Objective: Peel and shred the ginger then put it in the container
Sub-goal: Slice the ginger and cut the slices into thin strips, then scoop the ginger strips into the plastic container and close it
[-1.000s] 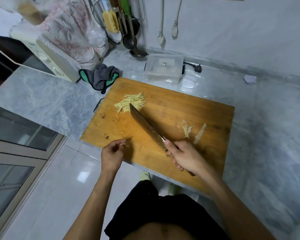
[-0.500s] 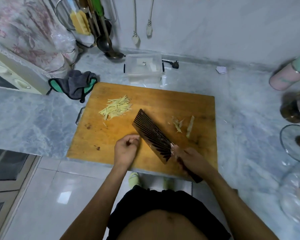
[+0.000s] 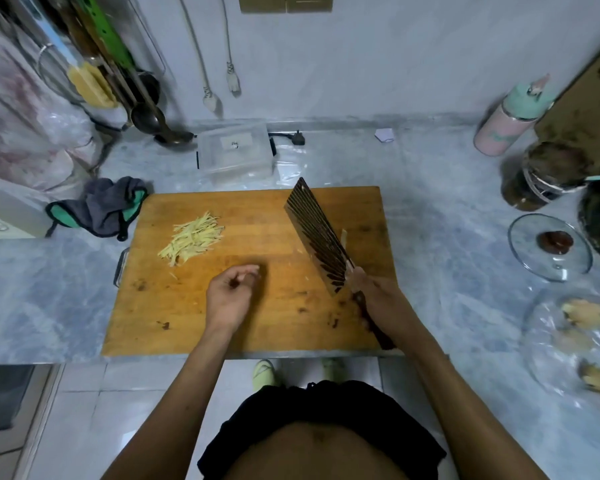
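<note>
A pile of shredded ginger [image 3: 191, 240] lies on the left part of the wooden cutting board [image 3: 257, 216]. My right hand [image 3: 381, 303] grips the handle of a dark cleaver [image 3: 317, 233], whose blade is tilted over the right side of the board. A pale strip of ginger peel [image 3: 344, 237] shows just past the blade's edge. My left hand [image 3: 229, 296] hovers over the middle of the board with loosely curled fingers and holds nothing I can see. A clear plastic container [image 3: 236, 154] with its lid on stands behind the board.
A grey and green cloth [image 3: 101, 209] lies left of the board. At the right are a glass lid [image 3: 548, 247], a dark jar [image 3: 541, 178], a pink bottle [image 3: 510, 123] and a plastic bag with ginger pieces [image 3: 582, 327]. Utensils [image 3: 118, 81] hang at the back left.
The cleaver left the shredded pile and swung to the right side of the board. My left hand touched the blade, then drew back to the board's middle.
</note>
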The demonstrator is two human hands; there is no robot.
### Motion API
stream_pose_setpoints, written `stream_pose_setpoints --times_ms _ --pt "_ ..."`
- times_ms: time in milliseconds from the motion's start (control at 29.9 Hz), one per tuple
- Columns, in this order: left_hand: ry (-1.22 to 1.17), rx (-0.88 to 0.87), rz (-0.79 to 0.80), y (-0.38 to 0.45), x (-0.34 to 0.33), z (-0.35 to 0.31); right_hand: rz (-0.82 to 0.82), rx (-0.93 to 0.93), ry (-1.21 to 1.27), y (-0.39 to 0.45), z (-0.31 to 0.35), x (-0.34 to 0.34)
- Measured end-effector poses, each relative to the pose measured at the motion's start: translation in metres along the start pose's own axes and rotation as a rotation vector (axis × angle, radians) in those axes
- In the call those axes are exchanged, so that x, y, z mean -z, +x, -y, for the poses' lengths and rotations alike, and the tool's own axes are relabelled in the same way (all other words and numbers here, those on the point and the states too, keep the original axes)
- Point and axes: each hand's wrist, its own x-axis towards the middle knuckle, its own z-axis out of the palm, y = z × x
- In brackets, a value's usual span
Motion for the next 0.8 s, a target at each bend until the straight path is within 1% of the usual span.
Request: stream_pose_setpoints --times_ms 67,200,267,367,468,601,802 --pt "-0.002 -0.012 0.008 0.001 -0.004 -0.006 -0.08 0.073 -0.101 0.001 0.0 0.007" --pt "0.006 -0.049 0.06 0.003 -0.017 -0.014 -0.175 0.202 -0.445 0.011 -0.002 0.014" --pt "-0.016 -0.035 0.06 0.004 -0.022 -0.015 -0.173 0.232 -0.513 0.017 0.0 0.007" --pt "-0.068 0.017 -0.041 0.015 -0.016 -0.012 -0.132 0.239 -0.635 0.024 0.009 -0.02" --pt "-0.069 0.04 -0.11 0.025 0.0 -0.007 -0.136 0.289 -0.706 0.033 0.026 -0.057" --pt "-0.017 0.018 -0.126 0.027 0.02 -0.001 -0.172 0.287 -0.78 0.054 0.05 -0.094" --pt "0.016 0.021 -0.111 0.035 0.043 0.008 -0.08 0.212 -0.929 0.077 0.055 -0.117"
